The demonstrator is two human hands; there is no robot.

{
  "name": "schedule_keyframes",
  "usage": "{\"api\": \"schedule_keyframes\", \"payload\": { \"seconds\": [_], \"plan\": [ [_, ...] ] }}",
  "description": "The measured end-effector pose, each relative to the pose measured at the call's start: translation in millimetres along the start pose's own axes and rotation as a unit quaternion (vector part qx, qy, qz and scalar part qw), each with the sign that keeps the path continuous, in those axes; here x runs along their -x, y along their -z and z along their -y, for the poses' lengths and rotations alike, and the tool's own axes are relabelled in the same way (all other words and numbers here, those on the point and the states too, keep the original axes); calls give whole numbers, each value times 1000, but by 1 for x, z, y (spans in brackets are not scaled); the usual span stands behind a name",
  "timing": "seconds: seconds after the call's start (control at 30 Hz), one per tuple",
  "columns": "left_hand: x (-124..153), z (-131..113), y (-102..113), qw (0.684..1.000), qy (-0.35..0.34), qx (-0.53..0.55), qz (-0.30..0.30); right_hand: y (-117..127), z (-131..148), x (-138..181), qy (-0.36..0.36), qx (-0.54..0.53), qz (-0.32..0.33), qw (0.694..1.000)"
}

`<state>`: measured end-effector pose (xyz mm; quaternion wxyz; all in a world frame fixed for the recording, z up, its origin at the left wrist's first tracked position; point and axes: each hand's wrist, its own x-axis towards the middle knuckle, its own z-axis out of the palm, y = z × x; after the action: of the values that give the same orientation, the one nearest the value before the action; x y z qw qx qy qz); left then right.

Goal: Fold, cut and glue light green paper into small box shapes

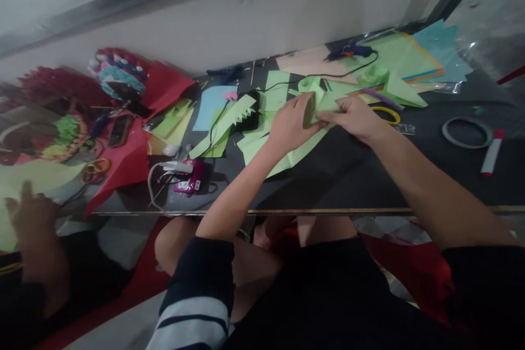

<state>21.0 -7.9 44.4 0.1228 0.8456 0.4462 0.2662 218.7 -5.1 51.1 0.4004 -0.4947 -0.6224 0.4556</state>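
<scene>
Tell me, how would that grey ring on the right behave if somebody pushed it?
The grey ring lies flat on the dark table, so it would probably slide rather than roll. Its open middle suggests it may be light for its width. Its round outline could let it roll if stood upright.

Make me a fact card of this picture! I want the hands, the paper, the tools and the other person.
Left hand: holding folded green paper
Right hand: pinching the same paper at its other side
Table: dark
Glue gun: blue, near the wall
Marker: white and red, right of the grey ring
Phone: lying on red paper, at left
Other person: one hand, far left
</scene>
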Motion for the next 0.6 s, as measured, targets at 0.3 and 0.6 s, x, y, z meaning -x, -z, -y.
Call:
{"api": "schedule_keyframes", "payload": {
  "seconds": [0.3,0.6],
  "plan": [
    [0,3,20,989,23,147,-9,9,13,8,55,73,40,995],
    [-11,40,36,961,101,137,-219,27,26,12,-4,103,8,995]
  ]
}}
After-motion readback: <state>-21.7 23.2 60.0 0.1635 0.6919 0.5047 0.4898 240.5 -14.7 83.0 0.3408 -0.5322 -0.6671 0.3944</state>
